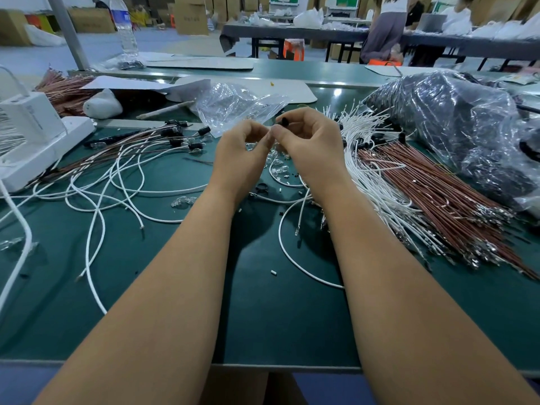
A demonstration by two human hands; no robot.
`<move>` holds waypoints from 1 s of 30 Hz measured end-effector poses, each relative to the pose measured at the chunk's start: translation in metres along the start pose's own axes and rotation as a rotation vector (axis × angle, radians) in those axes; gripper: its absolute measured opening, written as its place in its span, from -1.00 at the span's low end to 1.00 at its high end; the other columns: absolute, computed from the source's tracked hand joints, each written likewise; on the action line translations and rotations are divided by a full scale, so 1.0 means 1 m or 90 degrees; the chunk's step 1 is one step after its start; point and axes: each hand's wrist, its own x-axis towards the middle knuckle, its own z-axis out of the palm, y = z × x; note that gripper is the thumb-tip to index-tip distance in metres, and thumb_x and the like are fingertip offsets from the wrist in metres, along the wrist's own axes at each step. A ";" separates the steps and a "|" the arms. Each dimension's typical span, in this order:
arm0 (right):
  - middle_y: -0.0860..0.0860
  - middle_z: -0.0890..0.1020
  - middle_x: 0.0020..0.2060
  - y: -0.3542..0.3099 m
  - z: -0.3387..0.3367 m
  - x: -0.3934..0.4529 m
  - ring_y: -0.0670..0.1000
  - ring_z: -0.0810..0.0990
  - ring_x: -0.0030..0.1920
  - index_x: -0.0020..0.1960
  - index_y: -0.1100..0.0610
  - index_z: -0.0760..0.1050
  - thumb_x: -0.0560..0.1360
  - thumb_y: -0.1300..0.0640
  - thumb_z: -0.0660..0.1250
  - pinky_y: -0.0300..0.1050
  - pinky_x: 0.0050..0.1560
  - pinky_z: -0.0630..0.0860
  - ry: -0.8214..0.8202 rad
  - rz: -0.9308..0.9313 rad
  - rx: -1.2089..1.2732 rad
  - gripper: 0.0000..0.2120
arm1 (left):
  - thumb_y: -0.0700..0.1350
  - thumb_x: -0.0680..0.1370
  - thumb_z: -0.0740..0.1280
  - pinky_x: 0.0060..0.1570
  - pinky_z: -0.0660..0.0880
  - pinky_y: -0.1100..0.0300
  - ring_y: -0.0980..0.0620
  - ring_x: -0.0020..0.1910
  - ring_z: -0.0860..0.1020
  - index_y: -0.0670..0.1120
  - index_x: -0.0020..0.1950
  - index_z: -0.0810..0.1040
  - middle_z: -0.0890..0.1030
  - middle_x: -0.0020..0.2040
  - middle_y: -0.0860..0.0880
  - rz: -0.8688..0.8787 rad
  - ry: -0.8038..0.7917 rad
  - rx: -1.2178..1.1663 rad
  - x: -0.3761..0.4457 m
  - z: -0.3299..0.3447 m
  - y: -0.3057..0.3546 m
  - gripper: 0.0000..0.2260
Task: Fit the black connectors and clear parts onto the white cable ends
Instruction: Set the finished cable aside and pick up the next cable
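Note:
Both hands are raised together over the green table (163,287). My right hand (309,147) pinches a small black connector (283,121) at its fingertips. My left hand (241,153) has its fingers curled and its fingertips meet the right hand's; what it pinches is hidden. A loose white cable (292,255) curves on the table under my right forearm. Clear parts (276,159) lie scattered below the hands. Finished cables with black connectors (187,138) lie to the left.
A bundle of white cables (368,141) and brown wires (432,188) fans out at right, beside a large bag of black parts (455,130). A clear plastic bag (233,106) lies behind the hands. A white device (32,135) stands at left, a water bottle (124,27) behind.

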 end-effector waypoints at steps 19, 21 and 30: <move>0.05 0.64 -0.26 0.008 0.001 0.002 -0.07 0.57 -0.28 -0.08 0.20 0.60 0.46 0.25 0.45 -0.27 -0.20 0.53 -0.008 0.074 0.024 -0.94 | -0.20 0.55 0.34 -0.15 0.45 0.34 0.06 -0.13 0.58 -0.18 -0.03 0.62 0.64 -0.17 -0.04 -0.001 -0.017 0.031 0.001 0.005 0.004 -0.91; 0.08 0.64 -0.24 0.006 0.000 0.001 -0.06 0.56 -0.29 -0.06 0.23 0.60 0.45 0.27 0.45 -0.28 -0.22 0.52 -0.005 0.073 0.023 -0.92 | -0.19 0.55 0.35 -0.13 0.47 0.34 0.08 -0.14 0.59 -0.15 -0.03 0.62 0.63 -0.18 0.00 -0.004 -0.011 0.023 0.001 0.004 0.005 -0.92; 0.03 0.60 -0.32 0.003 -0.001 -0.001 -0.05 0.55 -0.33 -0.22 0.09 0.54 0.46 0.26 0.45 -0.26 -0.25 0.52 0.012 0.074 0.036 -0.86 | -0.23 0.50 0.36 -0.10 0.55 0.16 0.07 -0.21 0.55 -0.10 0.00 0.54 0.58 -0.21 0.02 -0.040 0.015 -0.028 -0.001 0.002 0.006 -0.89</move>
